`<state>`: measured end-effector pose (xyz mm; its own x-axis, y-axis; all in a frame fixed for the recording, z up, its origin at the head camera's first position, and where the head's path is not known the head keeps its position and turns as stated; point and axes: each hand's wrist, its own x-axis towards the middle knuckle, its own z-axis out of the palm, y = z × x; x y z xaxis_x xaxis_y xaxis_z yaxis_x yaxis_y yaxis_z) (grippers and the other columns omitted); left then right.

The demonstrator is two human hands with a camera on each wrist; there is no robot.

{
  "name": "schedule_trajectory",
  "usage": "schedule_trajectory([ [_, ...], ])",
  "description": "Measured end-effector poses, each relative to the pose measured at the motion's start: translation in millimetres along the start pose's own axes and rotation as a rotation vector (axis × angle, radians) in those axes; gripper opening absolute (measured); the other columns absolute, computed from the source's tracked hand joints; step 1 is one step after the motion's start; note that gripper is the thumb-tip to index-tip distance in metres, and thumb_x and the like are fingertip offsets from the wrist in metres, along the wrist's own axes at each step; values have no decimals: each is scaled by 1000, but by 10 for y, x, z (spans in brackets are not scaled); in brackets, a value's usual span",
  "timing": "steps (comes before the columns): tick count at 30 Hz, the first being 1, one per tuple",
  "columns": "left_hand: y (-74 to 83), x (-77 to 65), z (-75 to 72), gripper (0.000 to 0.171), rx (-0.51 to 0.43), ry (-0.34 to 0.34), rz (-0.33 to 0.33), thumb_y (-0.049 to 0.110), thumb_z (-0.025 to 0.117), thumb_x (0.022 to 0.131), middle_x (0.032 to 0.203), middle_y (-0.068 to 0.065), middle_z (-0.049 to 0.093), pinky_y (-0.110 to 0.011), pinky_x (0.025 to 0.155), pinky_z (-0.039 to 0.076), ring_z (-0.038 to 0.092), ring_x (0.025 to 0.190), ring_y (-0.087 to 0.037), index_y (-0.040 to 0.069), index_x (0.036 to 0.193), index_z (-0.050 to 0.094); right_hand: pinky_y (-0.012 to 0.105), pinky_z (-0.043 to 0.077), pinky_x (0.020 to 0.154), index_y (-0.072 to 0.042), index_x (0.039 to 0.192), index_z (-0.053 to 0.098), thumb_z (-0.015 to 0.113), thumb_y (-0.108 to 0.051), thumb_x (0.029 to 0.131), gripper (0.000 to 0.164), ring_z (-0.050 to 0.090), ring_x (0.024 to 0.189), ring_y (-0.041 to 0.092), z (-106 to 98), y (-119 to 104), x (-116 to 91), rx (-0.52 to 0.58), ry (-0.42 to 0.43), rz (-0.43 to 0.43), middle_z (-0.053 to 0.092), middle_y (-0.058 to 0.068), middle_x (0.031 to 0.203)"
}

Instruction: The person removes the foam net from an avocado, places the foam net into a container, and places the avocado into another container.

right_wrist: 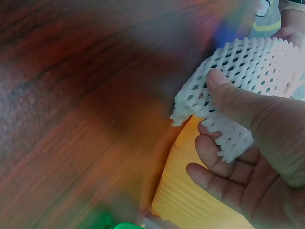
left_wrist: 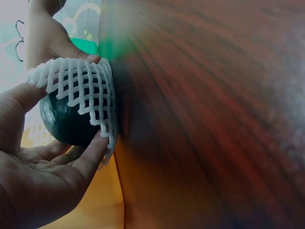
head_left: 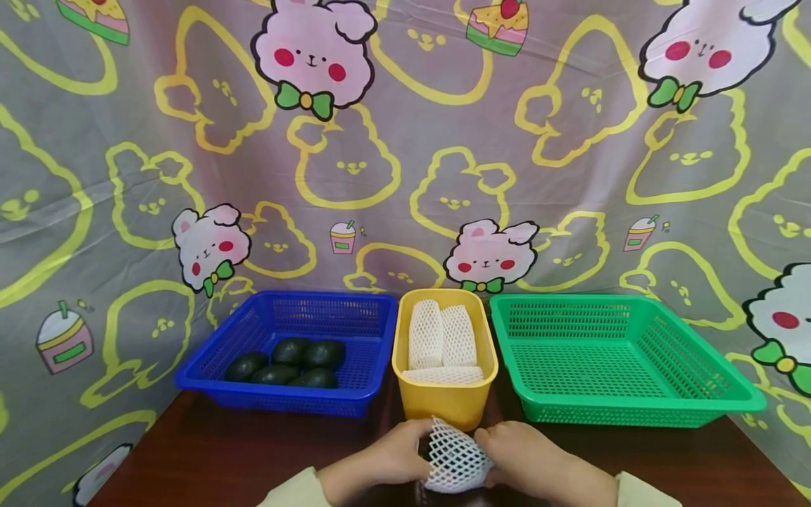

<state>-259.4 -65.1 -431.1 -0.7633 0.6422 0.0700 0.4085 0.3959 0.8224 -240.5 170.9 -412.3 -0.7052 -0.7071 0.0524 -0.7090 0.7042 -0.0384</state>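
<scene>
A white foam net sleeve (head_left: pixel 457 461) covers part of a dark green avocado (left_wrist: pixel 66 119) just above the brown table. My left hand (head_left: pixel 395 454) holds the avocado and the open edge of the sleeve, with thumb and fingers on either side. From the right, my right hand (head_left: pixel 529 458) pinches the other end of the sleeve between thumb and fingers. In the right wrist view the thumb (right_wrist: pixel 228 88) lies on the mesh, and the sleeve's end hangs loose over the fingers. The sleeve hides most of the avocado in the head view.
A blue basket (head_left: pixel 279 400) at the left holds several dark green avocados (head_left: pixel 274 373). Behind my hands stands a yellow bin (head_left: pixel 443 405) with white foam sleeves (head_left: pixel 426 334) inside. A green basket (head_left: pixel 633 414) sits at the right. A patterned cloth (head_left: pixel 405 176) hangs behind them.
</scene>
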Motion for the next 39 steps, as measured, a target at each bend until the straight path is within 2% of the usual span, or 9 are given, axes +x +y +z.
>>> schedule_trajectory([
  [7, -22, -47, -44, 54, -27, 1, 13, -1, 72, 61, 93, 8, 60, -21, 79, 45, 55, 83, -4, -2, 114, 62, 28, 44, 51, -16, 76, 58, 87, -28, 65, 34, 52, 56, 7, 10, 6, -10, -106, 72, -43, 55, -8, 65],
  [13, -48, -106, -93, 60, -81, 13, -26, 5, 77, 63, 104, 1, 64, -22, 84, 46, 57, 92, -6, -7, 119, 60, 29, 40, 47, -19, 73, 58, 85, -28, 70, 28, 51, 54, 7, -23, -4, -33, -147, 142, -71, 56, -10, 64],
  [19, -37, -170, -135, 60, -89, 44, -44, 11, 82, 65, 112, -5, 65, -25, 89, 45, 58, 101, -12, -5, 119, 61, 27, 39, 46, -19, 71, 58, 84, -28, 73, 27, 49, 53, 6, -80, 10, -58, -135, 142, -63, 54, -11, 62],
  [23, -17, -202, -166, 56, -104, 54, -35, 13, 85, 68, 109, -1, 66, -24, 89, 45, 58, 100, -10, -1, 117, 63, 28, 39, 46, -19, 71, 58, 84, -28, 73, 27, 49, 51, 7, -90, 34, -83, -150, 140, -55, 52, -10, 61],
  [29, -17, -223, -189, 51, -178, 38, -54, 10, 84, 70, 107, 1, 66, -24, 82, 48, 59, 95, -8, 5, 117, 64, 29, 40, 46, -19, 71, 58, 84, -31, 71, 29, 49, 51, 9, -118, 63, -133, -173, 125, -29, 51, -9, 61],
  [33, -10, -227, -192, 50, -205, 31, -70, 9, 83, 70, 105, 1, 65, -25, 80, 50, 60, 92, -10, 5, 116, 64, 30, 41, 48, -19, 74, 59, 85, -36, 69, 31, 50, 57, 8, -138, 68, -152, -164, 112, -23, 52, -10, 66],
  [39, -2, -228, -189, 50, -209, 23, -66, 9, 83, 70, 104, 1, 64, -24, 79, 50, 60, 92, -9, 5, 116, 64, 29, 45, 55, -18, 86, 62, 83, -45, 69, 38, 52, 67, 6, -177, 22, -103, -101, 88, -24, 57, -10, 76],
])
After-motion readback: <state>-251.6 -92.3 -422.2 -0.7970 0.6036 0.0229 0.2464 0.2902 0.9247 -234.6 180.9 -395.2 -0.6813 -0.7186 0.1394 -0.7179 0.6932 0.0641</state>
